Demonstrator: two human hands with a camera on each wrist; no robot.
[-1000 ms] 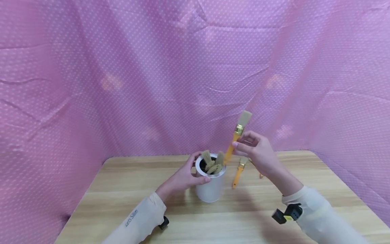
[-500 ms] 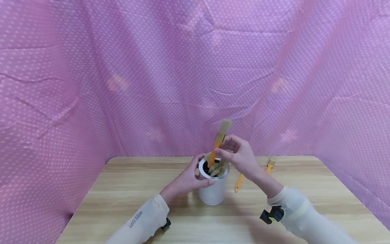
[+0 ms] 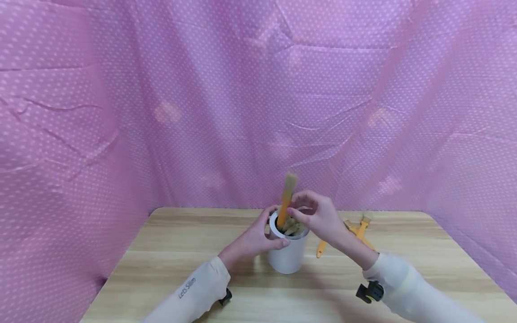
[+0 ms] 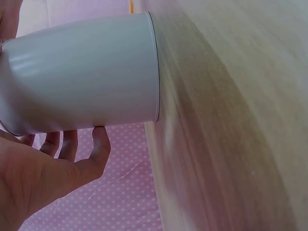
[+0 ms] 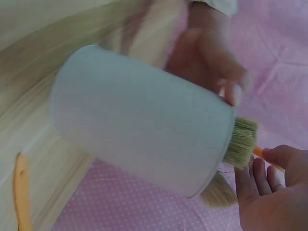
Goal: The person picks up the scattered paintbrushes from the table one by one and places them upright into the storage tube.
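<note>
A white can stands upright on the table, with several paintbrushes in it, bristles up. My left hand grips the can near its rim, thumb in front and fingers round the far side. In the left wrist view, bent fingertips touch the wall of the can. Between thumb and fingers, my right hand pinches a paintbrush by its orange handle. This brush points bristles up, and its lower handle end is inside the can opening. Bristles jut past the rim in the right wrist view.
Right of the can, a paintbrush handle shows on the wooden table, partly behind my right hand. Two more brushes lie crossed farther right. A pink dotted curtain hangs behind and at both sides.
My right hand has brought the paintbrush left and down, from beside the can into its opening. My left hand keeps its grip on the can. The head view has shifted slightly.
</note>
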